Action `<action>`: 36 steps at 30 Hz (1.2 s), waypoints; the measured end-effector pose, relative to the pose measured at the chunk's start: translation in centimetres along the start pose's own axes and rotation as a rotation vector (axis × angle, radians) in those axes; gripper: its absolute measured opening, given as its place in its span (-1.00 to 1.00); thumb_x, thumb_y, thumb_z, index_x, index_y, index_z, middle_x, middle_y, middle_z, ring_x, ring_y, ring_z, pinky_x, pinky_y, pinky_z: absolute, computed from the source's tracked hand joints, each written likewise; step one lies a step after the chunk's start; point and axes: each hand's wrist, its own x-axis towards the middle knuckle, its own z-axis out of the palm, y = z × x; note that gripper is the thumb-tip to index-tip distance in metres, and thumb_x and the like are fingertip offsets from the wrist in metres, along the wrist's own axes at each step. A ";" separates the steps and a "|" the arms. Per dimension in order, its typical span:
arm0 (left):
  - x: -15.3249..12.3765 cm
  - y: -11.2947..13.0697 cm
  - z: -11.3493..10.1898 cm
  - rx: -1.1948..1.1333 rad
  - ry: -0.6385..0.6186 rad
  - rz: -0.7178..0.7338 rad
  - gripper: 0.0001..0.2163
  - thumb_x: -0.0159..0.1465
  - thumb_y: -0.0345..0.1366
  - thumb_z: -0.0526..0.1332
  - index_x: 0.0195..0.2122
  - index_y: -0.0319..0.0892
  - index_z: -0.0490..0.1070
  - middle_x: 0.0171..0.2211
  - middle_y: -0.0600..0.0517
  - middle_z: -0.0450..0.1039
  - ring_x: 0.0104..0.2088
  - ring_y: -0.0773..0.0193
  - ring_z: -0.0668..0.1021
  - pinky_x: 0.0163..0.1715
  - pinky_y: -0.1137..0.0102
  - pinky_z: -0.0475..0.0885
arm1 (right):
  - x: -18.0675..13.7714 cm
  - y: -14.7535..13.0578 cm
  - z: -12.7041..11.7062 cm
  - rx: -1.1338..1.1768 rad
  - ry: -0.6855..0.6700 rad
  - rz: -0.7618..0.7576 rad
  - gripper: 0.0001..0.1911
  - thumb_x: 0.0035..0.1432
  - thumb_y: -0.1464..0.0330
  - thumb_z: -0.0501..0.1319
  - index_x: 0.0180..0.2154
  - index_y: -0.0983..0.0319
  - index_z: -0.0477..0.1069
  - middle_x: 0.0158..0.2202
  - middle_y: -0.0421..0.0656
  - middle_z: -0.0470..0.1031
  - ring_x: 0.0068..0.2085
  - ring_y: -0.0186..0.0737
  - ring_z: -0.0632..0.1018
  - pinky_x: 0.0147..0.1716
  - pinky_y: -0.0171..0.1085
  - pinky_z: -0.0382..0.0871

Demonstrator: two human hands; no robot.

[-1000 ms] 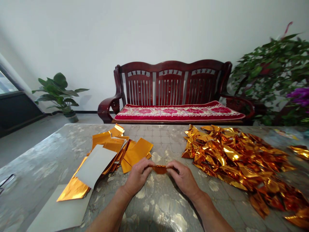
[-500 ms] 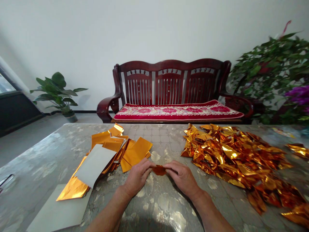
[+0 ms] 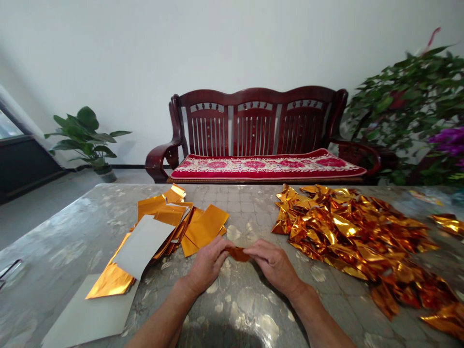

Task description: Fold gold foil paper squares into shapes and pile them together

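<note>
My left hand [image 3: 208,266] and my right hand [image 3: 274,265] meet at the middle of the table and pinch a small folded piece of gold foil paper [image 3: 239,253] between their fingertips, just above the tabletop. To the left lies a fanned stack of flat gold foil sheets [image 3: 170,224], some turned white side up. To the right spreads a big heap of folded gold foil pieces [image 3: 357,237].
The table [image 3: 235,309] has a glossy grey patterned top. A white sheet [image 3: 87,316] lies at the front left edge. Behind the table stands a dark wooden bench [image 3: 257,135] with a red cushion. Potted plants stand at the left [image 3: 87,140] and right [image 3: 413,106].
Both hands have stayed in place, working the small foil piece between the fingers; it looks more crumpled and shorter now. The view shifted slightly.
</note>
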 end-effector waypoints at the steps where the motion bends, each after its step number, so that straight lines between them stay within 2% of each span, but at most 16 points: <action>1: 0.0 0.0 0.0 0.009 -0.003 -0.005 -0.83 0.38 -0.32 0.07 -0.11 -0.10 0.44 -0.24 0.00 0.44 -0.19 0.22 0.50 -0.17 0.40 0.34 | 0.0 0.0 0.0 -0.004 -0.003 0.002 -0.72 0.31 0.38 0.12 -0.11 0.04 0.59 -0.28 -0.17 0.55 -0.23 -0.22 0.55 -0.22 -0.28 0.41; 8: 0.0 0.0 0.2 0.087 -0.022 -0.007 -0.85 0.38 -0.36 0.07 -0.11 -0.10 0.40 -0.24 0.01 0.42 -0.19 0.23 0.49 -0.17 0.40 0.33 | 0.1 -0.6 -0.1 -0.077 -0.042 0.042 -0.76 0.30 0.41 0.12 -0.12 0.10 0.54 -0.24 -0.18 0.57 -0.19 -0.21 0.56 -0.16 -0.26 0.38; 17: -0.1 0.1 0.1 0.140 -0.063 0.096 -0.81 0.42 -0.36 0.02 -0.10 -0.11 0.42 -0.24 0.01 0.41 -0.20 0.26 0.48 -0.20 0.42 0.34 | 0.3 -0.8 -0.3 -0.071 -0.069 0.030 -0.78 0.26 0.49 0.15 -0.18 0.12 0.53 -0.27 -0.20 0.57 -0.21 -0.23 0.54 -0.18 -0.28 0.34; 26: -0.1 0.2 0.1 0.090 -0.091 0.086 -0.82 0.42 -0.35 0.04 -0.12 -0.11 0.43 -0.25 0.02 0.40 -0.19 0.28 0.48 -0.17 0.44 0.36 | 0.2 -0.9 -0.5 -0.080 -0.078 0.030 -0.80 0.25 0.49 0.17 -0.26 0.12 0.53 -0.31 -0.24 0.54 -0.23 -0.26 0.52 -0.18 -0.30 0.31; 31: -0.1 0.1 0.4 0.116 -0.036 0.055 -0.84 0.42 -0.34 0.05 -0.24 -0.15 0.41 -0.29 0.02 0.38 -0.24 0.29 0.48 -0.21 0.45 0.36 | 0.4 -1.4 -0.8 -0.114 -0.124 0.066 -0.83 0.23 0.48 0.20 -0.23 0.12 0.52 -0.30 -0.24 0.56 -0.22 -0.26 0.53 -0.18 -0.31 0.30; 36: -0.2 0.0 0.6 0.201 0.048 0.091 -0.84 0.42 -0.35 0.04 -0.25 -0.15 0.39 -0.30 0.02 0.39 -0.27 0.30 0.49 -0.23 0.46 0.37 | 0.4 -1.4 -1.1 -0.168 -0.131 0.059 -0.85 0.23 0.45 0.21 -0.22 0.12 0.52 -0.29 -0.22 0.56 -0.22 -0.24 0.54 -0.21 -0.32 0.32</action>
